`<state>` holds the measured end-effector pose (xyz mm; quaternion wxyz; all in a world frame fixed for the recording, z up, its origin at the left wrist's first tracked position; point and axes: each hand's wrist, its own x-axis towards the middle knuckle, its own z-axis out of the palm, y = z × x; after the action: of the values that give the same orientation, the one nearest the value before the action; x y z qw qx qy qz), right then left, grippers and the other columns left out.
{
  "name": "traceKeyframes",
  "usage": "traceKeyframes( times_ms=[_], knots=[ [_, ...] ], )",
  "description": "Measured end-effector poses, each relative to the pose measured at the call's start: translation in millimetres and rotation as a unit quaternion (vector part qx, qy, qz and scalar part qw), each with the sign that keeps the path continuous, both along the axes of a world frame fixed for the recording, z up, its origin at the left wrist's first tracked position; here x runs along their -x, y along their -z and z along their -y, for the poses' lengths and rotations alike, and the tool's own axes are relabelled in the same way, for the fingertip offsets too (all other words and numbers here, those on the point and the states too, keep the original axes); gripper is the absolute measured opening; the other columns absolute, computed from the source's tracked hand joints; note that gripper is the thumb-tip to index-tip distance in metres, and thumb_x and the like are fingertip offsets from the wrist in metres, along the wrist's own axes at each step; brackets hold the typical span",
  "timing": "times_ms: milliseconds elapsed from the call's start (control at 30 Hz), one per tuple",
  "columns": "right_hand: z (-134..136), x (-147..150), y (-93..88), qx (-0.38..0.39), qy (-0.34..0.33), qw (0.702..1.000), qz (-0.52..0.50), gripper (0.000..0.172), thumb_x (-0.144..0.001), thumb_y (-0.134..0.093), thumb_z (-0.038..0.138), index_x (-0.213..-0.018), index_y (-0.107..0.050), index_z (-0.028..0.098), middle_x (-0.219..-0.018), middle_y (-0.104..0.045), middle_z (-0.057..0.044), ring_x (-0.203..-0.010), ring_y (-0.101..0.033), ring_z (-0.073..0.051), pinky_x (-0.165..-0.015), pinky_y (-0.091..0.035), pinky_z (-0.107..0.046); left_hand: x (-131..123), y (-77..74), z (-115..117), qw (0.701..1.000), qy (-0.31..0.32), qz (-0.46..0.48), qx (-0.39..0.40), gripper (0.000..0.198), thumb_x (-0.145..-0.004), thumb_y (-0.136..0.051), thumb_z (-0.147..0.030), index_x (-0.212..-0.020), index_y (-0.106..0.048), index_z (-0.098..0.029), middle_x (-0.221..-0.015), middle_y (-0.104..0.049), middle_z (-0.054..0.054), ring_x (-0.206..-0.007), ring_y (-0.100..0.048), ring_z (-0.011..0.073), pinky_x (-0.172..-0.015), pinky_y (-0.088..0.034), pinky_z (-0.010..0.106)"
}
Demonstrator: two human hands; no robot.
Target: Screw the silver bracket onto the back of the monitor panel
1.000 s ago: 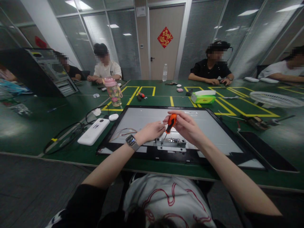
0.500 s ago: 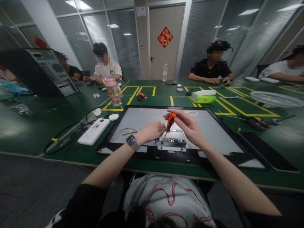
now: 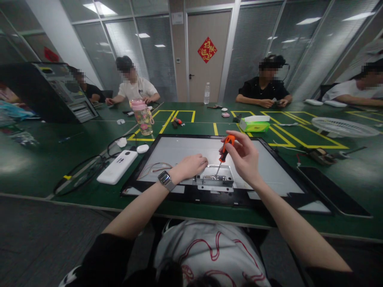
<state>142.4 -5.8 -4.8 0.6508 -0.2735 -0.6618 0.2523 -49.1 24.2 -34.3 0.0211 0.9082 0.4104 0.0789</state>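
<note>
A monitor panel lies face down on the green table, its grey back and black frame showing. Near its front edge sits a metal bracket. My right hand is closed round an orange-handled screwdriver, whose tip points down at the bracket. My left hand, a watch on its wrist, rests on the panel just left of the bracket with fingers curled; I cannot make out anything in them. Thin wires run across the panel to the left.
A white box, black cables and a white mouse lie left of the panel. Behind are a pink-lidded bottle, a green tissue pack, a fan grille and a computer case. Several people sit across the table.
My right hand has shifted the screwdriver to the right, from the bracket's left end toward its middle. The left hand stays put. The view tilted up slightly.
</note>
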Motion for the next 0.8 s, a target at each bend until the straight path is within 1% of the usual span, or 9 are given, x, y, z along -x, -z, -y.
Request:
traceKeyframes(
  times_ms=[100,200,333,500,633,800],
  knots=[
    [-0.6,-4.2,1.2,-0.036,0.074,0.996,0.039,0.024,-0.088,-0.065,0.028,-0.112,-0.066,0.026,-0.087,-0.061,-0.001,-0.064,-0.061,-0.013,-0.054,-0.057,-0.026,0.3,-0.1,-0.2,1.000,0.003,0.002,-0.001,0.034,-0.102,-0.035,-0.027,-0.107,-0.066,-0.015,-0.098,-0.065,0.010,-0.090,-0.065,0.0223,-0.080,-0.049,0.033],
    [-0.4,-4.4,2.6,-0.057,0.098,0.991,0.076,0.022,-0.088,-0.065,0.028,-0.109,-0.068,0.025,-0.085,-0.059,-0.001,-0.065,-0.059,-0.013,-0.052,-0.056,-0.026,0.6,0.2,-0.3,1.000,0.000,0.006,0.003,0.034,-0.102,-0.036,-0.028,-0.107,-0.067,-0.016,-0.098,-0.065,0.010,-0.089,-0.065,0.0223,-0.080,-0.049,0.033],
    [-0.1,-1.0,5.2,-0.063,0.091,0.990,0.093,0.022,-0.088,-0.064,0.026,-0.109,-0.067,0.025,-0.087,-0.060,-0.002,-0.067,-0.060,-0.014,-0.053,-0.057,-0.027,0.7,-0.3,0.2,1.000,-0.004,0.006,0.005,0.034,-0.102,-0.035,-0.029,-0.107,-0.066,-0.017,-0.099,-0.065,0.010,-0.090,-0.065,0.0227,-0.079,-0.049,0.033],
    [-0.7,1.0,8.2,-0.055,0.073,0.991,0.099,0.021,-0.089,-0.063,0.025,-0.109,-0.066,0.025,-0.087,-0.059,-0.002,-0.067,-0.059,-0.014,-0.052,-0.056,-0.027,0.5,-0.3,-0.2,1.000,0.002,-0.002,0.001,0.034,-0.103,-0.035,-0.029,-0.108,-0.065,-0.016,-0.100,-0.065,0.010,-0.092,-0.064,0.0228,-0.081,-0.049,0.033],
    [-1.1,1.5,8.2,-0.058,0.078,0.989,0.115,0.020,-0.089,-0.063,0.025,-0.108,-0.066,0.025,-0.085,-0.059,-0.002,-0.068,-0.058,-0.014,-0.054,-0.056,-0.028,0.8,-0.4,0.0,1.000,-0.001,-0.002,-0.001,0.033,-0.103,-0.035,-0.029,-0.107,-0.065,-0.016,-0.100,-0.065,0.010,-0.092,-0.065,0.0226,-0.081,-0.049,0.032],
    [0.5,2.4,8.0,-0.055,0.065,0.989,0.117,0.019,-0.089,-0.062,0.023,-0.107,-0.064,0.023,-0.085,-0.058,-0.001,-0.066,-0.057,-0.013,-0.055,-0.054,-0.028,1.6,-0.4,0.3,1.000,-0.001,0.001,0.000,0.033,-0.103,-0.035,-0.029,-0.107,-0.066,-0.016,-0.101,-0.066,0.010,-0.092,-0.065,0.0224,-0.080,-0.049,0.032]
  ],
)
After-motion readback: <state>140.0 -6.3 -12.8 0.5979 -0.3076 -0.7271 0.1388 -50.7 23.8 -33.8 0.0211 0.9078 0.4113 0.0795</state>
